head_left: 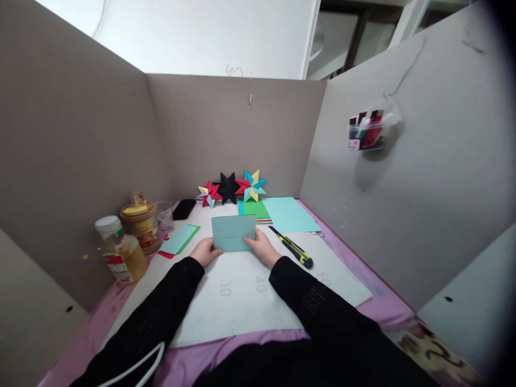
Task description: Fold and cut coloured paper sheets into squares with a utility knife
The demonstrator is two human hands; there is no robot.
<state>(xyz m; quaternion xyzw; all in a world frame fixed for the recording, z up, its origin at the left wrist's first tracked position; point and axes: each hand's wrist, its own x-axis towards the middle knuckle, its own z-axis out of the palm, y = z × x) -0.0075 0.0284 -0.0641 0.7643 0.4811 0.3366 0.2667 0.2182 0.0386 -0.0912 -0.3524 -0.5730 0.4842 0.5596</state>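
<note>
Left hand [205, 251] and right hand [264, 248] pinch a pale-blue sheet [230, 231], which uneven thumb pressure could crease, a cutter [293, 248] lying just beside the latter.

Between the fingers [250, 243], a pale blue card [233, 230] is showing smooth, matt paper with a faint line. Right of the fingers, a cutter [291, 246] is looking like hard plastic. Beyond them, folded stars [228, 188] are presenting crisp, matt paper. Left of them, a see-through bottle [135, 260] is gleaming. Nearer than the fingers, knitted sleeves [318, 301] and a tablecloth [231, 346] are displaying soft, wrinkled cloth.
</note>
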